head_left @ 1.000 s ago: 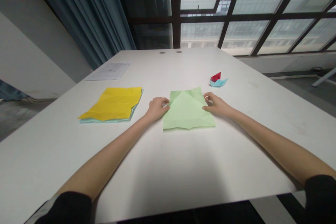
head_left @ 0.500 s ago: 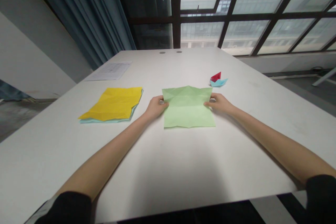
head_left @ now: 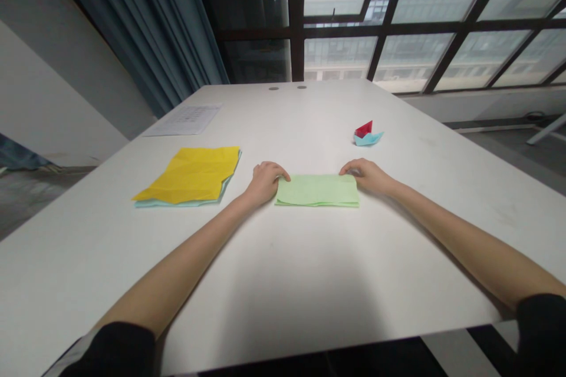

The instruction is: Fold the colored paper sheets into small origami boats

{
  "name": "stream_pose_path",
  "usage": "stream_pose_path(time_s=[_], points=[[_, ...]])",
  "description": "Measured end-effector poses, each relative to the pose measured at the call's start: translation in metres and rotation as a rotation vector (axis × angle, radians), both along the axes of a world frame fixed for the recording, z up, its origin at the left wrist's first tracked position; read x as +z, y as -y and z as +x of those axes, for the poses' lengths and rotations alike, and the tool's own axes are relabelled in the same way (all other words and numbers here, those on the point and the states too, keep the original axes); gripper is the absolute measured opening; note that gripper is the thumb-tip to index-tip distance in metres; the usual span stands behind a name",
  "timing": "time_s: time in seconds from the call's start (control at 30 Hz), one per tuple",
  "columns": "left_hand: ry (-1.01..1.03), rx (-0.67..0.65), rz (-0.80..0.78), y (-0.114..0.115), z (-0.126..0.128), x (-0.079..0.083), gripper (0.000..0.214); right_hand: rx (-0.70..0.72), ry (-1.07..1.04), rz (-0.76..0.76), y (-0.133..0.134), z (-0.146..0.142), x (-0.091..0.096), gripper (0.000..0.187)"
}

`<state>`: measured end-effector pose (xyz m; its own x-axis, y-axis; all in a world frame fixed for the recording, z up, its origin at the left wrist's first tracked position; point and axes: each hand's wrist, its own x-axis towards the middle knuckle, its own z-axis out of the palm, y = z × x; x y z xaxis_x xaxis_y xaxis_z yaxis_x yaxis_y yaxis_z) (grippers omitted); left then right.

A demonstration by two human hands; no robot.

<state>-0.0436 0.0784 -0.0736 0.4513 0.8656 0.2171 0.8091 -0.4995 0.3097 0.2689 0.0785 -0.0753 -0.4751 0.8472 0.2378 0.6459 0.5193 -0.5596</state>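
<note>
A green sheet of paper (head_left: 317, 190) lies doubled over on the white table in front of me, its fold along the far side and its loose edges slightly apart at the near side. My left hand (head_left: 266, 180) is closed at the sheet's far left corner, fingertips on top of the paper. At the far right corner, my right hand (head_left: 368, 175) pinches the paper with curled fingers. The undersides of both grips are hidden.
Left of my hands lies a stack of yellow paper (head_left: 194, 174) with light blue sheets beneath. A folded red and blue paper boat (head_left: 368, 135) stands beyond my right hand. A printed sheet (head_left: 183, 121) lies at the far left of the table (head_left: 305, 283).
The green paper's far half has come down over its near half, so the open square is now a narrow rectangle. Both hands have stayed at its sides, fingers now at the fold.
</note>
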Motion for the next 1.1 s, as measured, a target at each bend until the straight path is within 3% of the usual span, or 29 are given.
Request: stream_pose_path(time_s=[0.17, 0.3, 0.4, 0.47, 0.53, 0.63, 0.8, 1.1], points=[[-0.081, -0.087, 0.019, -0.002, -0.003, 0.001, 0.047, 0.116, 0.168, 0.116, -0.004, 0.004, 0.001, 0.030], [-0.123, -0.068, 0.055, 0.002, -0.002, 0.005, 0.040, 0.167, 0.266, 0.198, -0.007, 0.006, -0.002, 0.048], [-0.149, -0.054, 0.097, 0.011, 0.007, 0.009, 0.033, 0.149, 0.297, 0.247, -0.005, 0.001, 0.002, 0.044], [-0.169, -0.121, 0.108, 0.018, 0.016, 0.010, 0.033, 0.146, 0.299, 0.262, 0.002, -0.008, 0.007, 0.035], [-0.202, -0.226, 0.085, 0.025, 0.024, 0.010, 0.038, 0.154, 0.308, 0.254, 0.012, -0.018, 0.012, 0.032], [-0.245, -0.287, 0.032, 0.034, 0.034, 0.008, 0.047, 0.130, 0.314, 0.226, 0.027, -0.034, 0.014, 0.043], [-0.314, -0.272, -0.016, 0.042, 0.039, 0.006, 0.051, 0.110, 0.391, 0.135, 0.040, -0.045, -0.001, 0.060], [-0.350, -0.240, -0.085, 0.047, 0.046, 0.002, 0.064, 0.144, 0.459, 0.049, 0.043, -0.046, -0.004, 0.062]])
